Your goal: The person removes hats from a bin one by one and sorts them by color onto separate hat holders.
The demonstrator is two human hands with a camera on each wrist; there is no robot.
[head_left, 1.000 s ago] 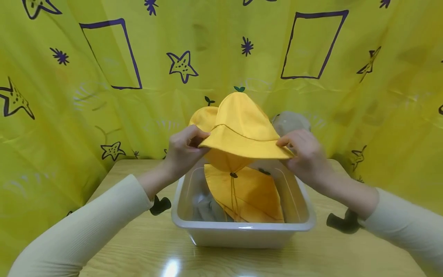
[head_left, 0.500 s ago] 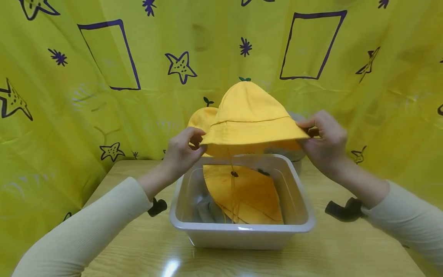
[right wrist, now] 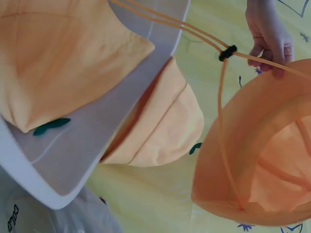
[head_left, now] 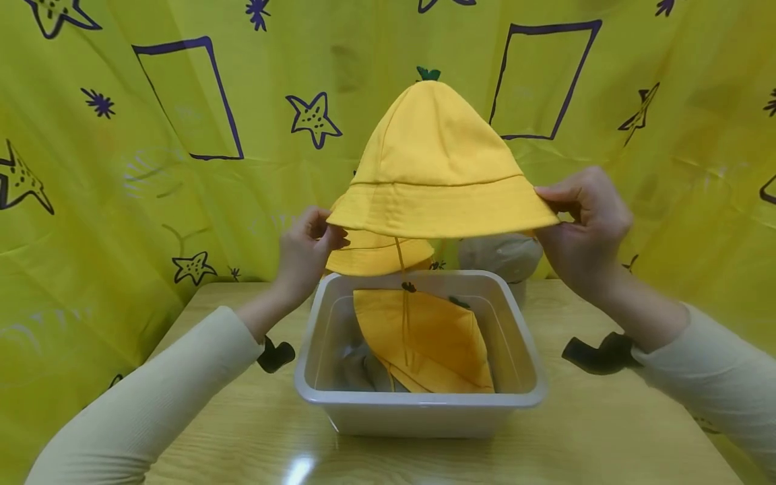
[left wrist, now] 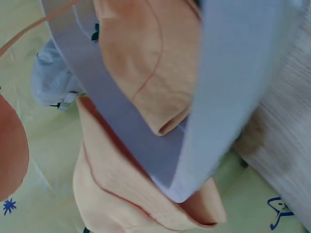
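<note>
A yellow bucket hat [head_left: 439, 155] with a green sprout on top is held upright above a white plastic bin [head_left: 424, 399]. My left hand [head_left: 305, 252] pinches the brim at its left edge, and my right hand [head_left: 585, 229] pinches it at the right. From inside the hat a chin cord [right wrist: 221, 111] with a dark toggle hangs down over the bin. The right wrist view looks up into the hat's hollow underside, with the left hand at the brim's far side. Inside the bin lies another yellow hat [head_left: 436, 337], folded, beside something grey [head_left: 364, 367].
Behind the bin sits a third yellow hat [head_left: 382, 256], partly covered by the held one. To its right stands a grey hat [head_left: 503, 254]. The bin rests on a wooden table [head_left: 230, 417], with a yellow patterned curtain [head_left: 242, 202] behind.
Both hands have raised the hat and spread its brim wider, the right hand moving up and rightward. The hat now faces forward more squarely, and more of the hat behind shows below it.
</note>
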